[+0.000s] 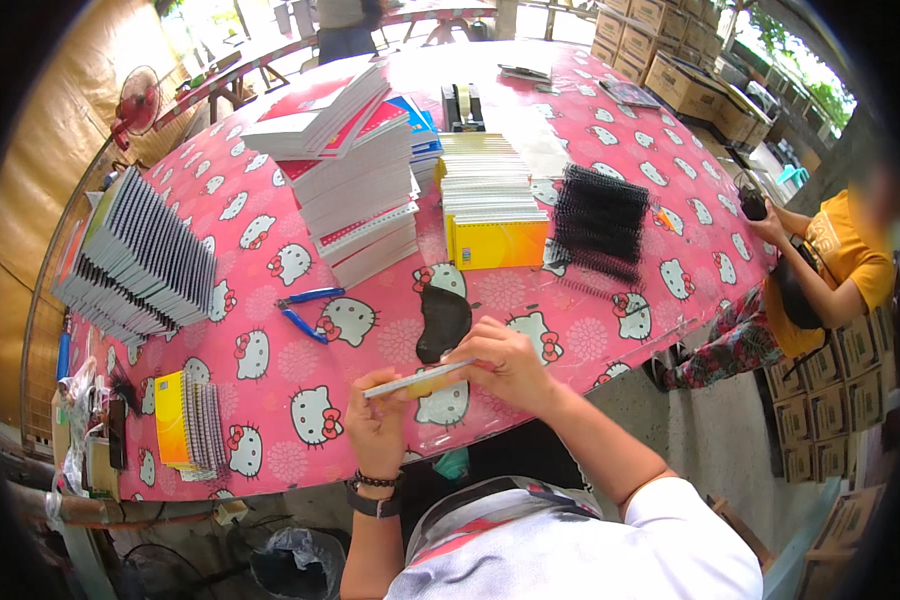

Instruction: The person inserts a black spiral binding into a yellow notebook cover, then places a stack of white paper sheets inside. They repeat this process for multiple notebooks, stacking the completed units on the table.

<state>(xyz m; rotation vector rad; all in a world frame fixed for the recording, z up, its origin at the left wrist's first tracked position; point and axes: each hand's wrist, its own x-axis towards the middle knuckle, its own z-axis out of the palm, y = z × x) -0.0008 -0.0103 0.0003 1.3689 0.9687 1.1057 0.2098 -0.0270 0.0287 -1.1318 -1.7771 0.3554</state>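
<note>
Both hands hold a thin notebook (422,381) edge-on above the near edge of the table; its cover looks yellow underneath. My left hand (375,425) pinches its left end, and my right hand (507,362) grips the right end. Just beyond them lies a flat black piece (443,325) whose kind I cannot make out. Blue-handled pliers (305,312) rest further left. A row of yellow-covered notebooks (498,243) stands ahead, beside a pile of black spiral binding coils (600,225). At the near left sit several yellow spiral-bound notebooks (185,425).
The pink patterned tablecloth (290,360) covers the table. Tall stacks of red-covered books (355,190) and spiral notebooks (140,265) stand behind and left. A tape dispenser (462,107) is at the back. A person in a yellow shirt (835,260) works at right, near cardboard boxes (830,410).
</note>
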